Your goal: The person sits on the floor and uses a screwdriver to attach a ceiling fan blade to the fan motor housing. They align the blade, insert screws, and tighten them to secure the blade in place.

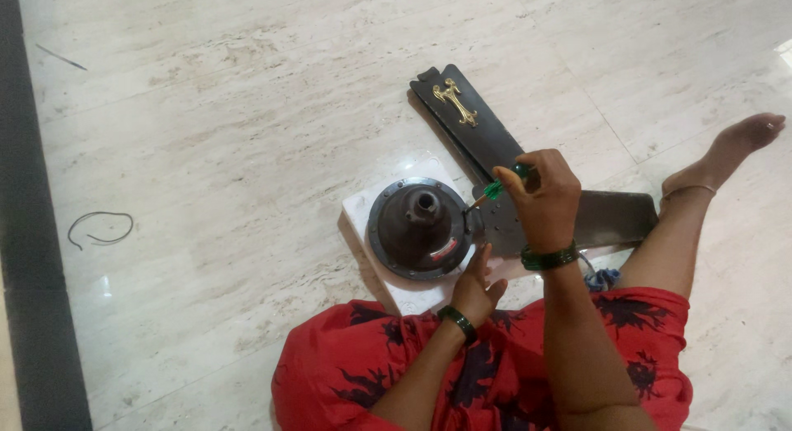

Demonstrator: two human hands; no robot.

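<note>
head view | right hand (546, 202) was closed around a green-handled screwdriver (495, 189), tip angled down-left to where a dark fan blade (610, 219) met the ceiling fan motor (419, 228) | left hand (476, 287), fingers loosely open, apparently touched the motor's near rim, just below the right hand | second blade (464, 117) lay beyond the right hand.

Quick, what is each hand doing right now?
Left hand: open, fingers resting against the rim of the round fan motor.
Right hand: closed around a green-handled screwdriver, tip at the fan blade mount.
</note>
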